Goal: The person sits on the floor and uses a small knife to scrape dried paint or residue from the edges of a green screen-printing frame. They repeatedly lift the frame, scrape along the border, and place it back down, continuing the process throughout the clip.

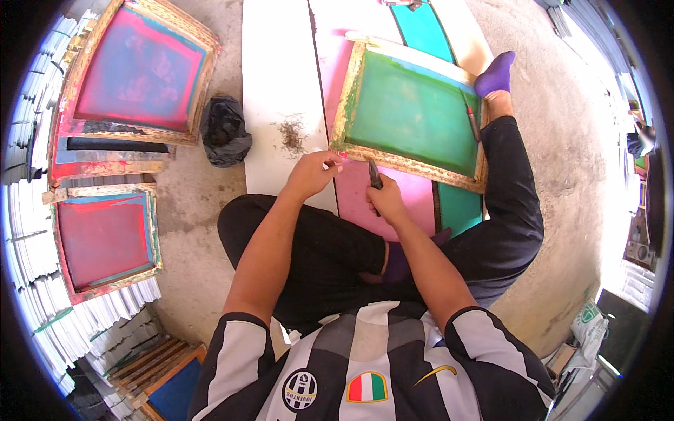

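Note:
A wooden screen-printing frame (361, 151) with green mesh (414, 109) lies tilted across the boards in front of me. My right hand (387, 198) is wrapped round a dark pair of pliers (374, 175), its tip close to the frame's near edge. At the frame's near left corner, my left hand (312, 174) is closed with its fingertips together; what they pinch, if anything, is too small to make out. A screwdriver (470, 116) with a dark handle lies over the frame's right side, near my purple-socked foot (496, 74). Small brown bits, perhaps staples (291, 135), are heaped left of the frame.
Under the frame lie white, pink and teal boards (281, 77). A black plastic bag (225, 132) sits left of them. More frames with pink mesh (140, 67) and red mesh (102, 238) lean at the left against stacked white sheets (42, 245). My bent legs surround the near side.

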Demonstrator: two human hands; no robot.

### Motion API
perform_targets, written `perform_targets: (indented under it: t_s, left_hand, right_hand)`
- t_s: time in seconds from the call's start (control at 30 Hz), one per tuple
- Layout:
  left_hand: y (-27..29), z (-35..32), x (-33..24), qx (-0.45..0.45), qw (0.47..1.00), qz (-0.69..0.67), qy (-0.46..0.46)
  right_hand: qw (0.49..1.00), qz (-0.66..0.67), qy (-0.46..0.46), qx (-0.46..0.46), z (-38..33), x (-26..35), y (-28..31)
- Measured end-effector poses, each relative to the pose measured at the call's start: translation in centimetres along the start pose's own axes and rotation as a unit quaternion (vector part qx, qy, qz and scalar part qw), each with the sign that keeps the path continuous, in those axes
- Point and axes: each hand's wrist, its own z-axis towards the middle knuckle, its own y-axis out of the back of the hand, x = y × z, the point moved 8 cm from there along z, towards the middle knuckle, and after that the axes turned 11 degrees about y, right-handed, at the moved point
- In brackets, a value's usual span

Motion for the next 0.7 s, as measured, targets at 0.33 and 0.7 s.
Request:
perform_targets:
  t_s: [0.33, 0.7]
  left_hand:
    - [-0.5, -0.1, -0.2, -0.003, 1.0, 0.012, -0.017]
    - [1.3, -0.2, -2.1, -0.198, 0.948, 0.242, -0.058]
  right_hand:
    - [0.961, -0.244, 0.056, -0.119, -1.9, 2.6, 0.8]
    - [0.967, -0.229, 0.075, -0.085, -2.7, 4.7, 0.9]
